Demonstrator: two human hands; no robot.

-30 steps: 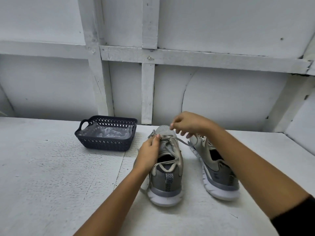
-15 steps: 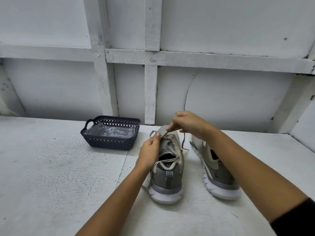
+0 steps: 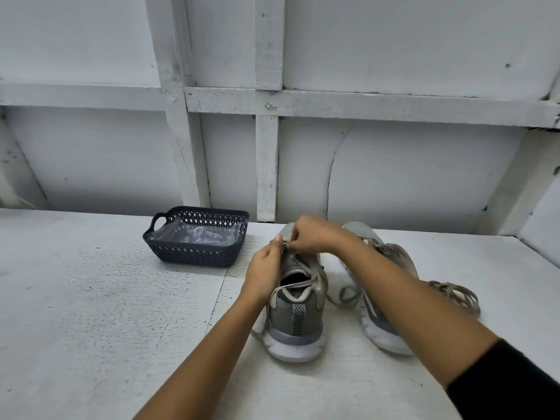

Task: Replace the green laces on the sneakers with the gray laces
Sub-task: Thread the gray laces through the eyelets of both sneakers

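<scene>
- Head view, surface: a white painted table (image 3: 91,298) stands against a white panelled wall (image 3: 394,177).
- Sneaker (image 3: 298,316): gray with a white sole. It stands upright on the table, heel toward me and toe toward the wall.
- Lace (image 3: 315,281): grayish-tan and threaded through this sneaker's eyelets. Slack ends trail onto the table on both sides. I cannot tell its exact colour.
- Left hand (image 3: 265,268): my thumb and forefinger pinch the lace at the eyelets nearest the toe.
- Right hand (image 3: 312,236): my fingers are curled and pinch the same lace just beside my left hand, above the toe.
- Second sneaker (image 3: 383,334): stands just beside the first, on its right, partly hidden under my right forearm.
- Loose lace bundle (image 3: 457,294): lies on the table, right of the second sneaker.
- Dark plastic basket (image 3: 194,256): sits on the table left of the sneakers, near the wall, and is lined with clear plastic film (image 3: 200,236).
</scene>
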